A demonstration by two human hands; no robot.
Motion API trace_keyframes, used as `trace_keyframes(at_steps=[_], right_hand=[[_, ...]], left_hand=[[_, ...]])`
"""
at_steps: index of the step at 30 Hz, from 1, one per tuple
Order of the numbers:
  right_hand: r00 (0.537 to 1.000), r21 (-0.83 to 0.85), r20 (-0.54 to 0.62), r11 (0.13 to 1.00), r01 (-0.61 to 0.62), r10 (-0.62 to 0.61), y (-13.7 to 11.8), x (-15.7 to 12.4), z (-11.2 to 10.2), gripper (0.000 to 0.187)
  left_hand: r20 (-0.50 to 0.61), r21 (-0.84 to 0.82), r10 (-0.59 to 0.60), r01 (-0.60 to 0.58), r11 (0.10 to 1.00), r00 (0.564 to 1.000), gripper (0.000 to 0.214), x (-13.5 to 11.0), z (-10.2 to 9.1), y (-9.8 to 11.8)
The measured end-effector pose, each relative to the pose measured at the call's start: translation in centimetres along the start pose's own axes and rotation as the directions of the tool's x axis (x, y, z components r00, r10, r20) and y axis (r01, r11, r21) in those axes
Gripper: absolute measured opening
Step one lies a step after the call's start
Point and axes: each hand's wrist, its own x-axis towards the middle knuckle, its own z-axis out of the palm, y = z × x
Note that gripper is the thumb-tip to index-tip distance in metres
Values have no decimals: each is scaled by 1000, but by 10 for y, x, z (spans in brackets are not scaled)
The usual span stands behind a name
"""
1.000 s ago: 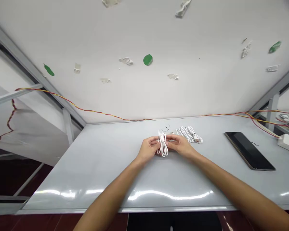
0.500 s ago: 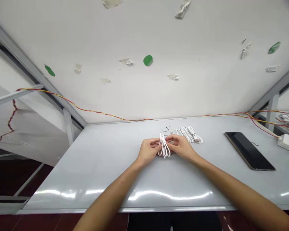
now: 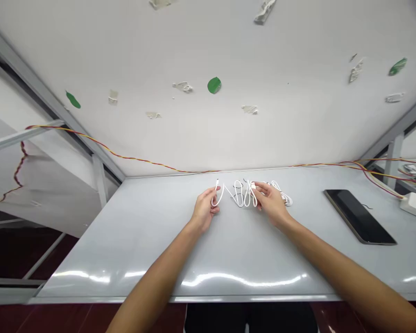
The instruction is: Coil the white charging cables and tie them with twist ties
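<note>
The left hand (image 3: 204, 209) pinches one end of a white cable (image 3: 236, 196) between thumb and forefinger, fingers narrow, with a small connector (image 3: 217, 184) projecting above them. The right hand (image 3: 271, 202) grips a white plug (image 3: 253, 185) in narrowly closed fingers that hide most of it, so its type cannot be determined. The cable runs in loops between the hands, above or on the grey tabletop (image 3: 152, 245); contact cannot be confirmed. A second white cable (image 3: 284, 199) lies coiled behind the right hand, partly hidden. A black tablet (image 3: 358, 217) lies farther right.
</note>
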Motion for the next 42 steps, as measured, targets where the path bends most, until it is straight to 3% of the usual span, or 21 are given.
trace_keyframes(at_steps=[4, 7, 13, 16, 18, 25, 28, 31, 34, 37, 40, 42], right_hand=[[983, -295, 114, 939, 175, -148, 1, -5, 2, 36], [942, -436, 140, 835, 334, -303, -1, -11, 4, 29], [857, -289, 264, 812, 508, -442, -3, -18, 5, 22], [826, -249, 306, 798, 549, -473, -5, -20, 5, 18], [814, -228, 315, 793, 564, -488, -7, -22, 5, 17], [845, -195, 283, 836, 514, -453, -13, -27, 8, 21], [892, -134, 286, 908, 398, -349, -25, -28, 8, 25], [944, -45, 245, 969, 241, -223, -44, -27, -9, 30], [971, -96, 183, 980, 172, -153, -54, -24, -48, 34], [994, -292, 95, 953, 77, -51, -44, -23, -102, 43], [987, -433, -152, 901, -25, -46, -24, -27, -156, 48], [946, -499, -315, 861, -92, -81, -13, -33, -186, 47]], left_hand=[[47, 208, 82, -90, 974, 996, 42, -4, 3, -2], [98, 440, 228, -248, 863, 969, 33, -7, 6, -5], [278, 591, 404, -487, 643, 871, 17, -14, 10, -7], [363, 547, 452, -579, 604, 815, 16, -18, 12, -5], [381, 530, 459, -596, 603, 803, 17, -20, 13, -4], [321, 535, 459, -559, 634, 828, 18, -26, 18, -5], [294, 453, 370, -469, 758, 881, 28, -28, 20, 3], [222, 332, 236, -301, 894, 946, 40, -32, 15, 22], [161, 371, 127, -180, 911, 979, 36, -38, -8, 42], [-31, 496, 90, -63, 866, 995, 30, -48, -54, 50], [-196, 545, 53, 64, 836, 979, 40, -62, -111, 50], [-317, 571, 104, 102, 815, 943, 52, -73, -148, 53]])
